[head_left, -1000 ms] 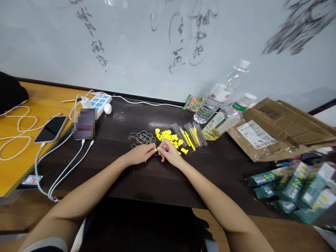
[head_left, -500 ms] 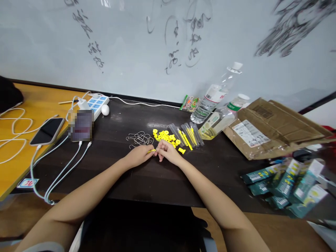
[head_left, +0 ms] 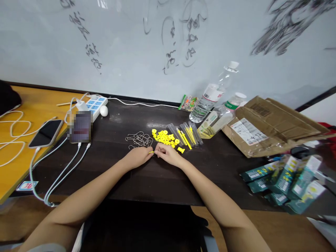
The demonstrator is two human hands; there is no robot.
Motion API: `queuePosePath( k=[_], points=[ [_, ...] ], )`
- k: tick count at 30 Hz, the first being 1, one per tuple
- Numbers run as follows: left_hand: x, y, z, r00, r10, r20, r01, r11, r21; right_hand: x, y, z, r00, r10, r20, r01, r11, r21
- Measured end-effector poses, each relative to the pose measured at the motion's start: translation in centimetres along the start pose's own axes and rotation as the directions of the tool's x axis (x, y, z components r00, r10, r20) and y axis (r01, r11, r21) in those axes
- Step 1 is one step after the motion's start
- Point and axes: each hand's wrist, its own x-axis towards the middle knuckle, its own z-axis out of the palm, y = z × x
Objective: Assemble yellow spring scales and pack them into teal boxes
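Note:
My left hand (head_left: 138, 157) is closed, pinching a small, thin yellow plastic piece (head_left: 151, 152) whose tip sticks out toward the right. Facing it, my right hand (head_left: 170, 155) has its thumb and forefinger pressed together at the end of that piece; whatever is between them is too small to make out. Just beyond my left hand lies a tangle of bent metal wire hooks (head_left: 139, 139). A heap of small yellow plastic parts (head_left: 164, 136) sits behind my right hand, with a single yellow spool-shaped part (head_left: 181, 150) beside it. Clear tubes (head_left: 194, 133) and yellow sticks lie farther right.
Two bottles, one clear (head_left: 210, 99) and one with yellowish liquid (head_left: 214, 122), stand behind the tubes. A cardboard parcel (head_left: 273, 122) and several green boxes (head_left: 286, 178) occupy the right. Phones, cables and a power strip (head_left: 97, 105) are at left. A whiteboard (head_left: 126, 45) rises behind.
The view has shifted slightly. My right hand's lower fingers, which showed beneath the pinch, have curled in. Both hands stay close together at the yellow piece.

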Motion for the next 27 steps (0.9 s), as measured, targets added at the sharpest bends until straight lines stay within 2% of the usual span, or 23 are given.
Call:
queuePosePath(
  k=[4, 9, 18, 24, 27],
  points=[
    [0.0, 0.3, 0.2, 1.000, -0.017, 0.026, 0.016, 0.998, 0.059, 0.0, 0.1, 0.3, 1.000, -0.012, -0.012, 0.012, 1.000, 0.006],
    [0.1, 0.8, 0.2, 0.996, -0.064, 0.061, 0.057, 0.993, 0.107, 0.1, -0.2, 0.8, 0.994, -0.001, -0.110, -0.003, 0.999, -0.044],
    [0.2, 0.8, 0.5, 0.996, -0.087, 0.022, 0.082, 0.984, 0.157, 0.4, 0.2, 1.1, 0.983, 0.074, -0.170, -0.070, 0.997, 0.027],
    [0.2, 1.0, 0.5, 0.996, -0.084, 0.021, 0.080, 0.983, 0.168, 0.5, 0.0, 0.1, 0.993, 0.117, -0.006, -0.116, 0.988, 0.101],
    [0.2, 0.9, 0.5, 0.997, -0.081, 0.000, 0.079, 0.978, 0.191, 0.2, -0.4, -0.3, 0.993, 0.095, 0.065, -0.101, 0.992, 0.082]
  ],
)
